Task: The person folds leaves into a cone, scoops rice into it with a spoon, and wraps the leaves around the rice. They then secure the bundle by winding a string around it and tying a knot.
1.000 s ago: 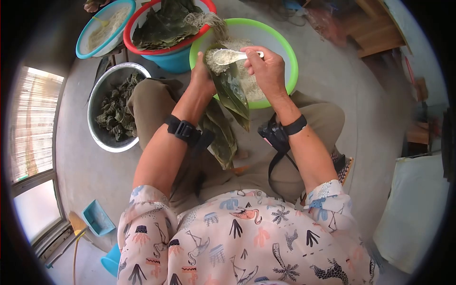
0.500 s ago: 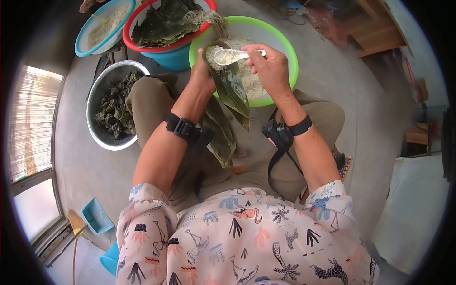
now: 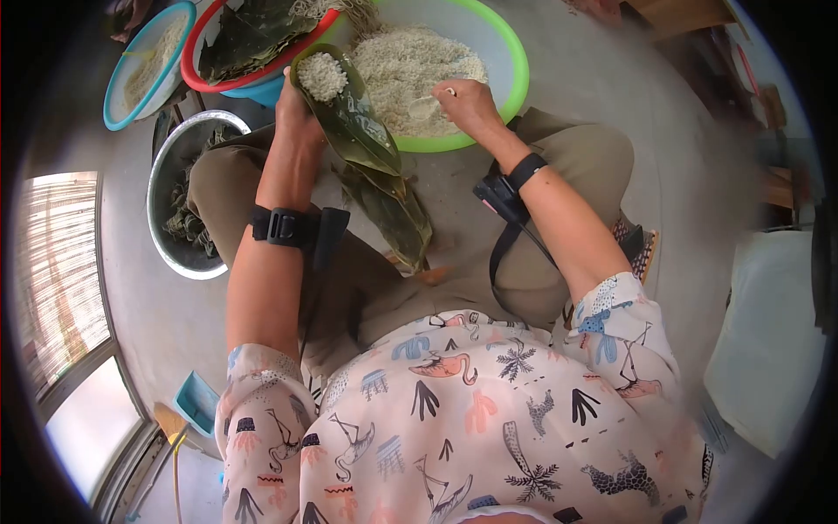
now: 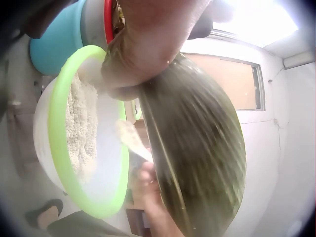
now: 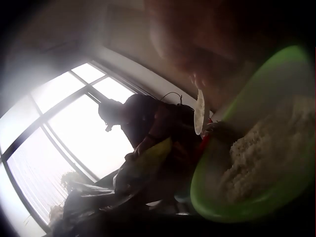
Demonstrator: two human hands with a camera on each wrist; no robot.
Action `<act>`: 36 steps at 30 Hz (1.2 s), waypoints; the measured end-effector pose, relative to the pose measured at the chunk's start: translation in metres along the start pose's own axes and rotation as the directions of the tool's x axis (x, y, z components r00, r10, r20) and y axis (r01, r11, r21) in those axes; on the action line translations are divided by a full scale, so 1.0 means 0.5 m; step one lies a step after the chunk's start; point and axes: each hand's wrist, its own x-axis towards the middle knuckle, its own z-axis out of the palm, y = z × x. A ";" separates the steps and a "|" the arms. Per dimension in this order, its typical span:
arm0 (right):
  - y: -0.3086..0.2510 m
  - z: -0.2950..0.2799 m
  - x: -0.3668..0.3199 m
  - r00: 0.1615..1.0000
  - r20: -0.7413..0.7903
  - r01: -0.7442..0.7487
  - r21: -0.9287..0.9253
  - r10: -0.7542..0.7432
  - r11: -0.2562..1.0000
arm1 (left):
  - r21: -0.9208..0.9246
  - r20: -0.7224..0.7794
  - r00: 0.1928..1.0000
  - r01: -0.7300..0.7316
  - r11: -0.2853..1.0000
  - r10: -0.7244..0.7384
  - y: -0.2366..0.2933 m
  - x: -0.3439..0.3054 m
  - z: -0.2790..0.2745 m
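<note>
My left hand (image 3: 297, 118) grips a folded green leaf (image 3: 358, 127) near its upper end. White rice (image 3: 323, 77) fills the hollow there, and the leaf's long tail hangs toward my lap. In the left wrist view the leaf's ribbed outer side (image 4: 202, 143) shows below the hand. My right hand (image 3: 471, 106) pinches a white spoon (image 3: 425, 106) over the loose rice (image 3: 410, 74) in the green-rimmed basin (image 3: 517, 83). In the right wrist view, the spoon (image 5: 199, 116) points down beside the basin's rim.
More leaves (image 3: 253, 39) fill a red-rimmed basin (image 3: 196, 80), with strings beside them. A blue-rimmed basin (image 3: 112, 105) holds pale contents at far left. Wrapped bundles (image 3: 185, 223) lie in a metal bowl (image 3: 157, 227). Another person (image 5: 143, 116) appears dark against the window. Leaves (image 3: 393, 210) hang between my knees.
My left hand has drawn the leaf left, away from the basin's middle. The right hand has lowered the spoon from over the leaf to the basin's rice. The head view has shifted.
</note>
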 end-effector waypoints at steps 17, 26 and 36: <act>-0.022 -0.023 0.019 0.883 0.340 -0.466 0.543 0.324 0.698 | 0.132 -0.273 0.953 -0.101 0.986 0.134 0.006 0.015 -0.022; -0.252 -0.092 0.002 0.982 -0.166 0.157 0.441 -0.092 0.884 | 0.105 -0.221 0.974 -0.030 0.994 0.053 -0.051 -0.007 0.055; -0.258 -0.073 -0.005 0.975 -0.202 0.170 0.420 -0.091 0.892 | 0.137 -0.161 0.986 -0.016 0.990 0.038 -0.078 -0.014 0.093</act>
